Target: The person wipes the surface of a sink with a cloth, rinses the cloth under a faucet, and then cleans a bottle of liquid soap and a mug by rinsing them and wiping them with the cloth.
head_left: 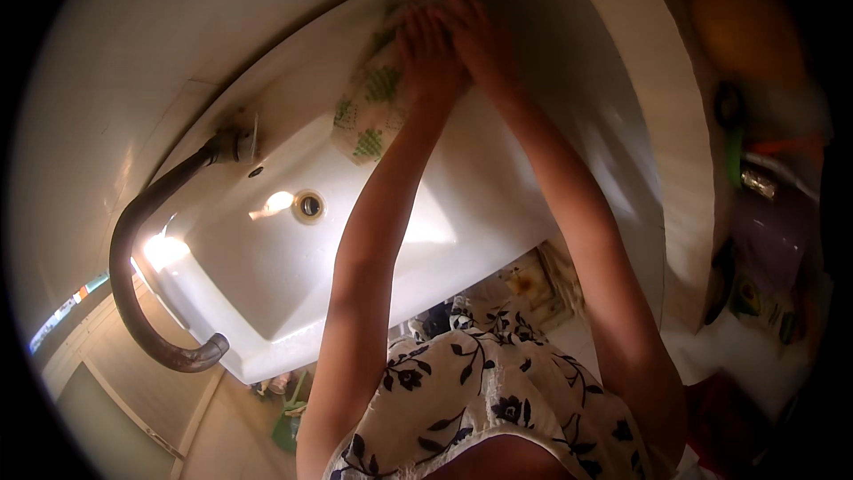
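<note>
**Thin patterned cloth, both hands on it, far part of sink**

Cloth [362,116] = pale w/ green print, lying on the far part of the white sink [506,182], up by the wall. Its near end reaches down twd the drain [309,205], well apart from it; the tap [125,258] is off to my left.

My grip: L hand [433,67] & R hand [482,44] side by side on the upper part, fingers fairly straight, close tog. Can't tell if any cloth is pinched btwn fingers & palms or just pressed under; fingertips are dim & blurry.

Handling, my guess: v. light, limp, no stiffness, so it'll fold & bunch rather than hold shape. Prob. not fragile, tho a hard yank on thin stuff could tear it. Can't tell if it's wet; if so, expect a bit more wt & some slip on the smooth sink.

Best hold: flat palms w/ spread pressure for pushing; for lifting, pinch the free near corner, or gather a fold mid-cloth w/ L, R steadying the far end.
</note>
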Available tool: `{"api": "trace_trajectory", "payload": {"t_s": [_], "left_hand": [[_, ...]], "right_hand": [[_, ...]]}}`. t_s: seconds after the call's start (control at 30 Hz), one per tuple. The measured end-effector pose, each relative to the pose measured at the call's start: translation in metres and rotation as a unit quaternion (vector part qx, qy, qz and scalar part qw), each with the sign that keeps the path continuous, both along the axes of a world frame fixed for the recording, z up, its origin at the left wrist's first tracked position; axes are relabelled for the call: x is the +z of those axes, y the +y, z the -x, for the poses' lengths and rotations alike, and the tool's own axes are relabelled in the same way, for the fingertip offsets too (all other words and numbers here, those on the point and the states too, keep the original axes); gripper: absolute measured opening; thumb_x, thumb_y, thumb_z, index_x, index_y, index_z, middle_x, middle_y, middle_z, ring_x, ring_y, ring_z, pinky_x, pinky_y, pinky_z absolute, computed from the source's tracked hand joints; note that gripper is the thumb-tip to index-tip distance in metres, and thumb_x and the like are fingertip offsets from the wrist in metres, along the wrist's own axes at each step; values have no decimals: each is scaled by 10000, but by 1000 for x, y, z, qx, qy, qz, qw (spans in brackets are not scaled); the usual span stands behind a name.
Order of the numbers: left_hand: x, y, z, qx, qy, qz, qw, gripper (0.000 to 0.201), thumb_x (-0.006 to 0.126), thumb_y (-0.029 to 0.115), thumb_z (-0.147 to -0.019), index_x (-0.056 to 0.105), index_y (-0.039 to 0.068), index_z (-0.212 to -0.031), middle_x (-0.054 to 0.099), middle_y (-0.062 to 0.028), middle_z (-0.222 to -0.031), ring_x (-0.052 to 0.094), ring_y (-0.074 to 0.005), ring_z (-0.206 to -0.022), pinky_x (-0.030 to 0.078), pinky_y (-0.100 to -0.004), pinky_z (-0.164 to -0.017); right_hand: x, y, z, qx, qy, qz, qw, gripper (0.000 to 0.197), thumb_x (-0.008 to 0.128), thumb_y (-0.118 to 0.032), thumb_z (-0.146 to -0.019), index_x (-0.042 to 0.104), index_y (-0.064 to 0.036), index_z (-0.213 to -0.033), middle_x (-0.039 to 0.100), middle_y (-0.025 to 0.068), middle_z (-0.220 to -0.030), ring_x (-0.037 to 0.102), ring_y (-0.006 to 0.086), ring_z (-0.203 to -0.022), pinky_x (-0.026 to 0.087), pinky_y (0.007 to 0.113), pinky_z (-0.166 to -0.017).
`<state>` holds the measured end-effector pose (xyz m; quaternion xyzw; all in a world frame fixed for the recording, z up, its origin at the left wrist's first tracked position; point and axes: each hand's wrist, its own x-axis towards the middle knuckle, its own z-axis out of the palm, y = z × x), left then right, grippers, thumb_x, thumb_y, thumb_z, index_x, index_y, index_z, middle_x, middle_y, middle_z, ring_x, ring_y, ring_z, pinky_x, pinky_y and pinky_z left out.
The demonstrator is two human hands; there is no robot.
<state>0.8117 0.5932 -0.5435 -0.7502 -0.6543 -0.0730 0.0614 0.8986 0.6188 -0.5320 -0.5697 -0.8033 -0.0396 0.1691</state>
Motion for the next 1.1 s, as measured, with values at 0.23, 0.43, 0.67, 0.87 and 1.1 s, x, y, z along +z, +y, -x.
{"api": "trace_trajectory", "payload": {"t_s": [0.23, 0.43, 0.67, 0.87, 1.1], "left_hand": [[-134, 9, -154, -230, -124, 33, 965, 570, 423, 305, -737, 322, 26, -1223, 279, -146, -1286, 162, -301, -1231, 148, -459, -971], [-137, -153, -234, -318, -196, 192, 907, 538, 396, 235, -720, 326, 39, -1216, 322, -97, -1253, 159, -278, -1234, 98, -455, -994], [-55, -88, -212, -381, -278, 254, 844, 486, 333, 197, -803, 267, 40, -1258, 252, -74, -1320, 196, -212, -1234, 142, -344, -1007], [10, -44, -177, -291, -362, 149, 873, 435, 444, 129, -755, 400, 62, -1182, 409, -56, -1218, 422, -200, -1090, 354, -294, -896], [105, 56, -87, -263, -243, -89, 929, 399, 434, 118, -752, 424, 15, -1137, 422, -126, -1184, 394, -228, -1108, 347, -306, -902]], "right_hand": [[-199, -41, -177, -111, 436, 98, 888, 331, 333, -144, -861, 400, -19, -1160, 444, 185, -1135, 426, 311, -1049, 351, 342, -878], [-167, -232, -267, -204, 279, 224, 911, 360, 402, -134, -830, 373, 8, -1159, 462, 232, -1063, 456, 375, -957, 382, 376, -799], [-69, -176, -250, -225, 95, 191, 951, 451, 466, -139, -768, 352, -40, -1193, 429, 171, -1060, 434, 328, -919, 366, 417, -725], [1, -104, -208, -204, 120, 111, 965, 471, 494, -196, -755, 373, -49, -1185, 464, 188, -1011, 463, 339, -893, 380, 420, -736], [106, 2, -111, -182, 50, -29, 982, 415, 497, -297, -766, 448, -85, -1120, 450, 190, -1069, 462, 338, -920, 395, 431, -708]]}}
